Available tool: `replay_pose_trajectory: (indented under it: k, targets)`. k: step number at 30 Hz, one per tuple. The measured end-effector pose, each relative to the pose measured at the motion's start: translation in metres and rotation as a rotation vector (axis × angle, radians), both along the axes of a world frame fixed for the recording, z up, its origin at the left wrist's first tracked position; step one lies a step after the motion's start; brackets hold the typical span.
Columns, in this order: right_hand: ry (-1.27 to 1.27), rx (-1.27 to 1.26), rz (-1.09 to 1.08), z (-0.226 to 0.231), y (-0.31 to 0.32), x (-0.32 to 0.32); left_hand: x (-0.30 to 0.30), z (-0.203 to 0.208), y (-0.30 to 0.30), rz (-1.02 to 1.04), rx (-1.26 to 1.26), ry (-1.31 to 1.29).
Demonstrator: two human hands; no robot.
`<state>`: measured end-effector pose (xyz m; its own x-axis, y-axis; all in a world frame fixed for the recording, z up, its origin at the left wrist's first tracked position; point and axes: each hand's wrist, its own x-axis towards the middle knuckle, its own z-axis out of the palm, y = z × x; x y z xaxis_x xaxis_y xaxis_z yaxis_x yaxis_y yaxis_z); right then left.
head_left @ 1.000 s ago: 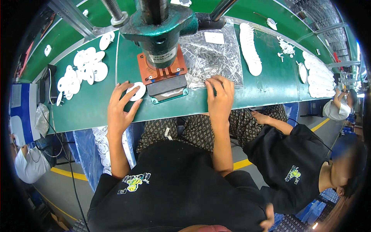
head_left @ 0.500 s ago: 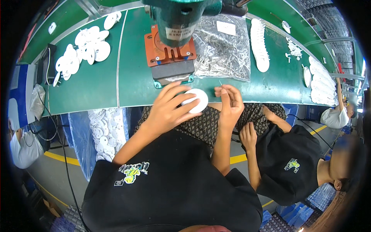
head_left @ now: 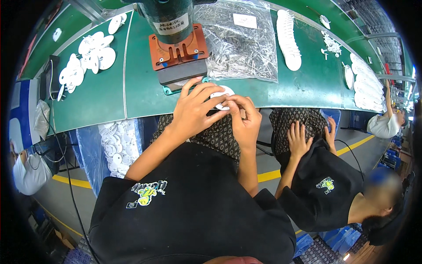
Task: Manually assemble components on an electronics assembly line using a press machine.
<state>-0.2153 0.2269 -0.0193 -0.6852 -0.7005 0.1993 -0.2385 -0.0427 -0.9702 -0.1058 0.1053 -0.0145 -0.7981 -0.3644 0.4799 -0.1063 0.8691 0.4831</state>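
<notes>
A round white plastic disc (head_left: 226, 90) is gripped in my left hand (head_left: 191, 107), whose fingers lie across its face and rim. Pressed together against the middle of the disc are the fingertips of my right hand (head_left: 246, 121). The earlier frame shows a thin metal pin in that pinch; now the fingers hide it. Both hands are at the bench's front edge, just below a press with an orange plate (head_left: 180, 48) and a dark block (head_left: 182, 72) under it.
A clear bag of metal pins (head_left: 246, 48) lies right of the press. White discs stand in a row (head_left: 289, 42) and lie in a pile at left (head_left: 94, 53). More discs fill a blue-lined container (head_left: 118, 145) below the bench. A co-worker (head_left: 325, 185) sits at right.
My right hand has moved left, bringing its pinched fingertips to the disc. My left hand still holds the disc, now tilted. The co-worker's hands have shifted, and the whole view has moved slightly.
</notes>
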Motion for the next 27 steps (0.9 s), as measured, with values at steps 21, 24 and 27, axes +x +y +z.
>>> replay_pose_trajectory:
  k: [21,24,27]
  targets:
    - [0.111,0.028,-0.189,0.004,-0.003,-0.017,0.026,0.036,-0.011,-0.015,0.011,0.224]
    - [0.143,0.11,-0.263,-0.007,-0.009,-0.019,0.041,0.048,-0.031,0.123,-0.129,0.346]
    - [0.247,0.12,-0.308,-0.012,-0.015,-0.018,0.036,0.052,-0.052,0.258,-0.24,0.289]
